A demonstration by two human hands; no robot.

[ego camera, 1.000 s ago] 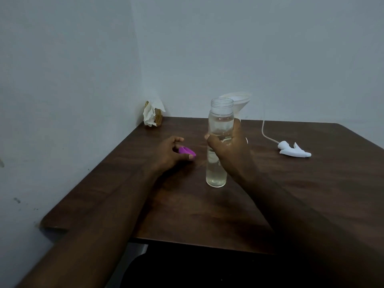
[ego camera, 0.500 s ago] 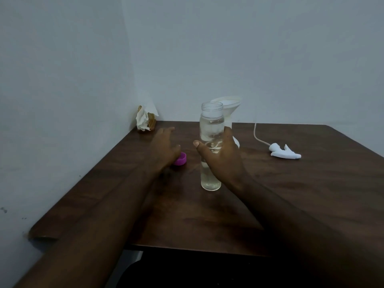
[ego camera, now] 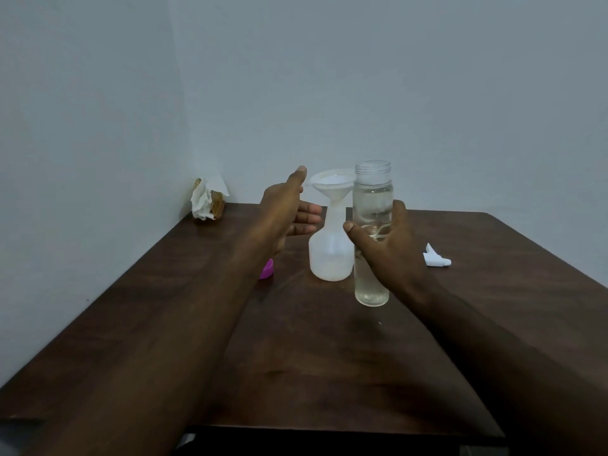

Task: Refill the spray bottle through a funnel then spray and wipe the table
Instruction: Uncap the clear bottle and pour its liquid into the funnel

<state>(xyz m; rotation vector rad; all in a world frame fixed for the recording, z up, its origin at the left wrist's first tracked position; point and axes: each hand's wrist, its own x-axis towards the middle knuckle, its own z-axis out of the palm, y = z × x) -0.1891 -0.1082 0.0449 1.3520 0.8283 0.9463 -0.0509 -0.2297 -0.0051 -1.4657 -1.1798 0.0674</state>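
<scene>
White spray bottle [ego camera: 330,255] stands mid-table [ego camera: 329,373], funnel [ego camera: 332,185] seated in its neck. Just right, nearer: clear uncapped bottle [ego camera: 373,195], upright, nearly full, gripped round its middle by right hand [ego camera: 391,255]. Left hand [ego camera: 286,212] hovers left of the funnel, fingers spread, holding nothing. Pink cap [ego camera: 267,269] lies partly behind the left wrist; spray head [ego camera: 436,260] at right; crumpled tissue [ego camera: 204,200] in far-left corner.

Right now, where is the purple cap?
Head view: the purple cap lies on the table left of the spray bottle, partly hidden by the left forearm.
</scene>
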